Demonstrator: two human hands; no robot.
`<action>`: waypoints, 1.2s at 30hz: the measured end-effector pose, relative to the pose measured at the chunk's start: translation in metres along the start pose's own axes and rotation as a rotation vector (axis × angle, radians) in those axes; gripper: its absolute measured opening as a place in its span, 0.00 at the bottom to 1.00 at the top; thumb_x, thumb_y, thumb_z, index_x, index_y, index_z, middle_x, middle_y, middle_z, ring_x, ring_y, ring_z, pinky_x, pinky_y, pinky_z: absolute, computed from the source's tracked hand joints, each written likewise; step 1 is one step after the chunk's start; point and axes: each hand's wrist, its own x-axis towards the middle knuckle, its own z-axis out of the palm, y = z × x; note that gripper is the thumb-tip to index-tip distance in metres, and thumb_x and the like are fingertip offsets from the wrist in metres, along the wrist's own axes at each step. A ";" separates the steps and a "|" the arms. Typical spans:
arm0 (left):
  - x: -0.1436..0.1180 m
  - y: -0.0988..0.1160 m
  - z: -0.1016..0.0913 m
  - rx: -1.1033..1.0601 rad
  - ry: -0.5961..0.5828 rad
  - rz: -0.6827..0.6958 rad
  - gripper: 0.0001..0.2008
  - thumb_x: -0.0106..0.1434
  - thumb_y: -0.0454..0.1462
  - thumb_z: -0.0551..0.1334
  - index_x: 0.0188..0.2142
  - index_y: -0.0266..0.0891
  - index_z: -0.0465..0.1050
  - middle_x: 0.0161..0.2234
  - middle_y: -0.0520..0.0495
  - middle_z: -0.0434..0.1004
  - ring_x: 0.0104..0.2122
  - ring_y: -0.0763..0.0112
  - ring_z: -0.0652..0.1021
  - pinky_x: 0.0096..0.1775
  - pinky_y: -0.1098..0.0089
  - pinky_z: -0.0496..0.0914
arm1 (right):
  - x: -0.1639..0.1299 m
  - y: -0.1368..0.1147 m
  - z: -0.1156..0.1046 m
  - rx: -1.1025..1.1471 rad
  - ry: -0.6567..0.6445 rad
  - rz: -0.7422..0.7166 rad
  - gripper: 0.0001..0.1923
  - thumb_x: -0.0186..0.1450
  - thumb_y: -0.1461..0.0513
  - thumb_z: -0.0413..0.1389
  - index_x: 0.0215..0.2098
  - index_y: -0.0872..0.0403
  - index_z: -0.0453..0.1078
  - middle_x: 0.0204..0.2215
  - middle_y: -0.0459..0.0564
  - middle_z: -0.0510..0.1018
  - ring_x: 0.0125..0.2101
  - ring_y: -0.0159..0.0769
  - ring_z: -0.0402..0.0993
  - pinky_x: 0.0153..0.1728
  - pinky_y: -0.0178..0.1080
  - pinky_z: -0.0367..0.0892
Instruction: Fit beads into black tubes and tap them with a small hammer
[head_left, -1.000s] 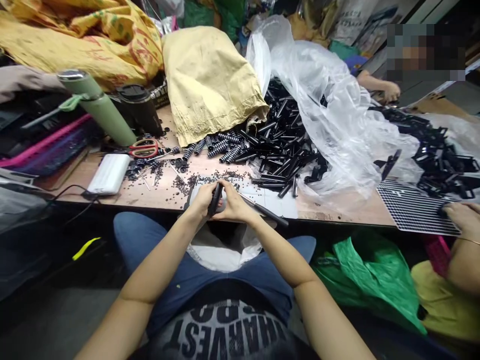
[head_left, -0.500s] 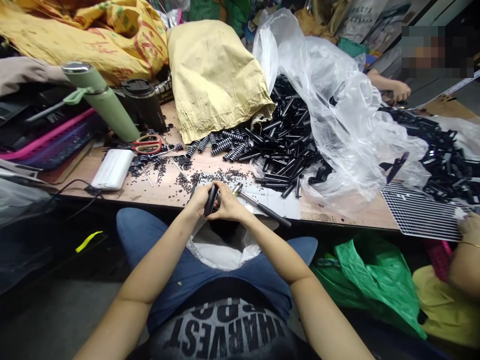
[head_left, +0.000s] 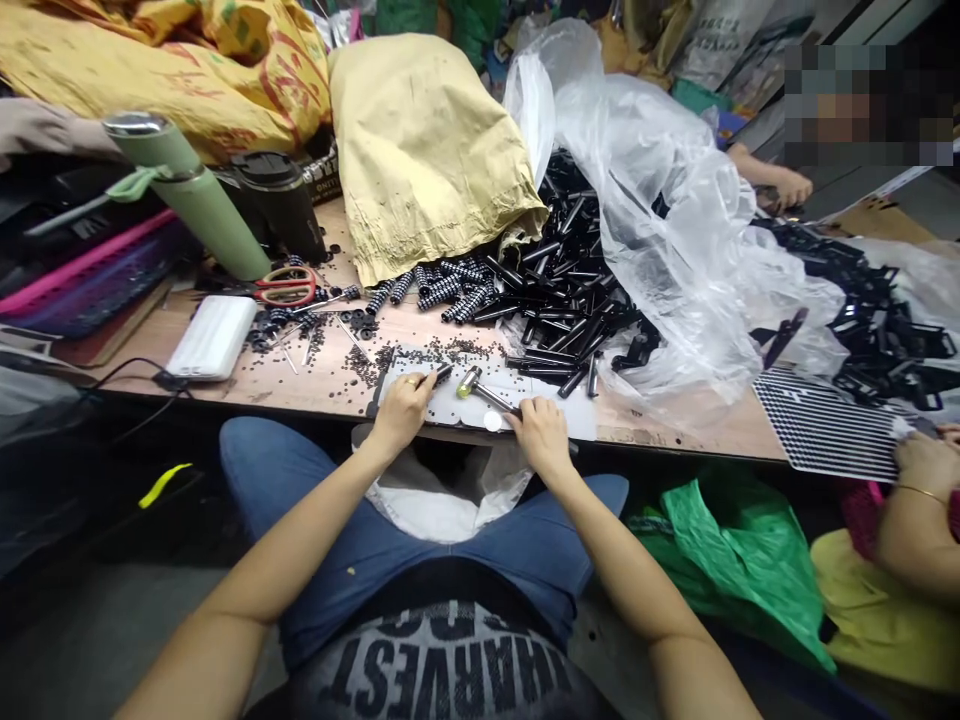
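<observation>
A short black tube [head_left: 443,372] is pinched in my left hand [head_left: 405,408], low over the white sheet [head_left: 450,415] at the bench's front edge. My right hand [head_left: 541,432] is closed around the dark handle of a small hammer [head_left: 480,387], whose head with a yellowish face lies toward my left hand. Beside the hammer's shaft is a round white disc [head_left: 493,421]. Tiny black rings [head_left: 360,365] are scattered over the wood and the back of the sheet. Behind the sheet rises a heap of glossy black tubes [head_left: 570,310].
Patterned black-and-white rolls [head_left: 442,285] stick out under a cream sack [head_left: 435,150]. At left are red-handled scissors [head_left: 286,286], a white power bank [head_left: 212,337] and a green bottle [head_left: 187,195]. Clear plastic [head_left: 667,230] covers the right side. A co-worker's hand [head_left: 919,460] touches a striped sheet [head_left: 825,420].
My hands have come apart. The left has kept the black tube and set it lower over the sheet, while the right has moved right and taken hold of the hammer's handle.
</observation>
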 end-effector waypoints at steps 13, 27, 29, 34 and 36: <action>0.016 0.044 0.011 0.067 -0.218 0.122 0.22 0.69 0.30 0.46 0.58 0.36 0.67 0.50 0.35 0.75 0.50 0.55 0.73 0.52 0.49 0.60 | -0.042 -0.003 -0.034 0.249 -0.167 0.211 0.16 0.73 0.56 0.39 0.39 0.54 0.65 0.22 0.47 0.72 0.22 0.36 0.69 0.26 0.34 0.55; 0.011 0.069 0.029 0.095 -0.259 0.163 0.30 0.68 0.39 0.47 0.64 0.20 0.55 0.64 0.28 0.54 0.66 0.50 0.54 0.64 0.51 0.49 | -0.034 -0.052 -0.060 0.397 -0.130 -0.043 0.20 0.73 0.53 0.35 0.38 0.51 0.64 0.26 0.49 0.76 0.25 0.37 0.73 0.27 0.34 0.59; 0.009 0.072 0.029 0.115 -0.253 0.140 0.31 0.68 0.41 0.47 0.64 0.20 0.55 0.65 0.28 0.53 0.66 0.50 0.52 0.64 0.52 0.47 | -0.034 -0.052 -0.066 0.441 -0.070 -0.025 0.21 0.73 0.52 0.33 0.40 0.51 0.64 0.27 0.49 0.76 0.26 0.37 0.73 0.28 0.34 0.60; 0.006 0.074 0.033 0.127 -0.233 0.156 0.31 0.67 0.39 0.48 0.64 0.19 0.53 0.66 0.27 0.50 0.66 0.49 0.52 0.64 0.52 0.49 | -0.031 -0.060 -0.052 0.189 -0.295 -0.052 0.16 0.73 0.54 0.39 0.44 0.52 0.65 0.30 0.53 0.79 0.27 0.41 0.75 0.28 0.36 0.59; 0.011 0.072 0.032 0.100 -0.235 0.168 0.29 0.66 0.37 0.49 0.63 0.20 0.55 0.64 0.27 0.54 0.65 0.48 0.56 0.62 0.52 0.52 | -0.031 -0.059 -0.048 0.129 -0.338 -0.061 0.16 0.73 0.54 0.39 0.42 0.52 0.65 0.29 0.53 0.79 0.28 0.42 0.76 0.28 0.36 0.57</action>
